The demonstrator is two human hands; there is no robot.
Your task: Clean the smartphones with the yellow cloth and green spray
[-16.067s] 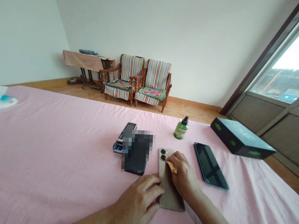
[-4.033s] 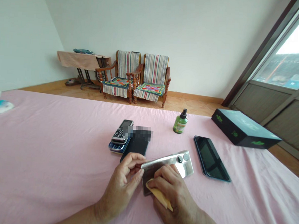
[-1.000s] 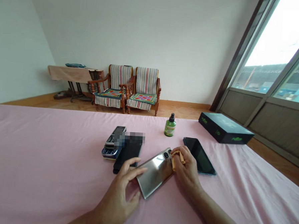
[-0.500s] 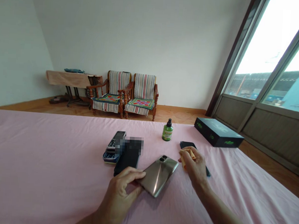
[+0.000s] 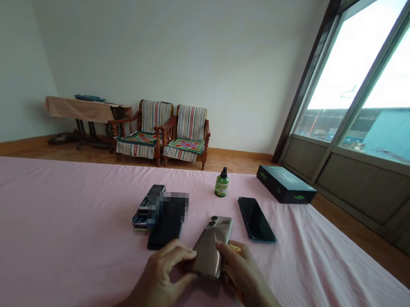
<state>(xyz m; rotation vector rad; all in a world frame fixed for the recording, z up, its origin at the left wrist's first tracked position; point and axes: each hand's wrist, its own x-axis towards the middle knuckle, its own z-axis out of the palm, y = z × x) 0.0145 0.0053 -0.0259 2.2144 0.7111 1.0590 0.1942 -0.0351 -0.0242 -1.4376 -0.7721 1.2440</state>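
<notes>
Holding the gold phone (image 5: pixel 214 238) between our hands, we have it tilted up off the pink sheet (image 5: pixel 67 219), its two-lens camera end pointing away from us. Our left hand (image 5: pixel 159 279) is at its left edge, the left fingers (image 5: pixel 174 252) curled and closed around that side. Our right hand (image 5: pixel 245 277) is at the other edge, with the right fingers (image 5: pixel 225 251) pressing a yellow cloth (image 5: pixel 235 249) against the phone.

Just ahead on the right, a narrow strip of sheet separates the gold phone from a flat black phone (image 5: pixel 255 219). To the left, slightly farther off, lies a black phone (image 5: pixel 165 229), partly blurred and touching a stack of keypad phones (image 5: pixel 149 207). Beyond them stand a green bottle (image 5: pixel 221 184) and, toward the far right corner, a black box (image 5: pixel 286 185).

The sheet offers us long open room left of the stack. Its far edge runs behind the bottle and box, and its right edge falls away to the wooden floor (image 5: pixel 353 211). Its near edge lies out of view below our hands.
</notes>
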